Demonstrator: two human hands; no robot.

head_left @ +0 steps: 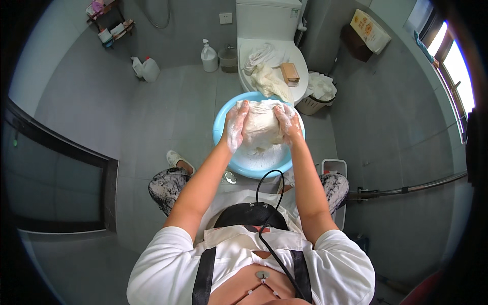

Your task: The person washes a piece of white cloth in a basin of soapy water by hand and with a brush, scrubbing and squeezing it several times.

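The left hand and right hand, both sudsy, hold a white cloth between them over a blue basin (foamy water inside). Beyond it I note a toilet, its lid bearing pale cloths and a brown block. A pump bottle stands left of it, a bin right.

White foamy suds and a wet off-white cloth hide the bottom of the light-blue round plastic basin. Far left beyond the basin, the upper edge cuts off a dark wall rack, its items too small to tell.
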